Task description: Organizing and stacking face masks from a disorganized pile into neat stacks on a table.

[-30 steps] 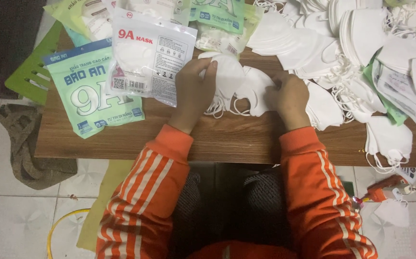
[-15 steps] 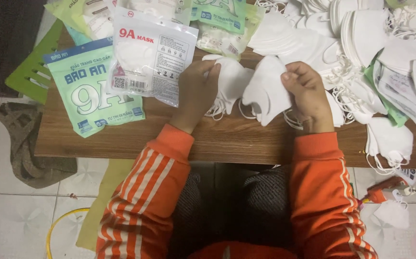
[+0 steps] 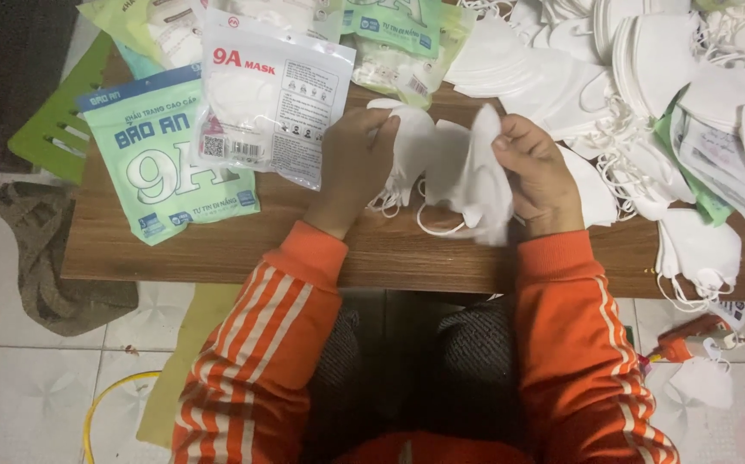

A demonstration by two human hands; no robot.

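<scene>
My right hand grips a folded white face mask and holds it lifted a little off the brown wooden table, its ear loop hanging below. My left hand rests on a small stack of white masks in the table's middle, fingers curled over their edge. Both arms wear orange sleeves with white stripes.
A clear mask pouch and a green one lie at the left. Many loose white masks are heaped at the right and back. On the tiled floor lie a dark cloth, a yellow hoop and a red tool.
My right hand has picked one mask from the pile and raised it toward the middle. My left hand has stayed on the stack.
</scene>
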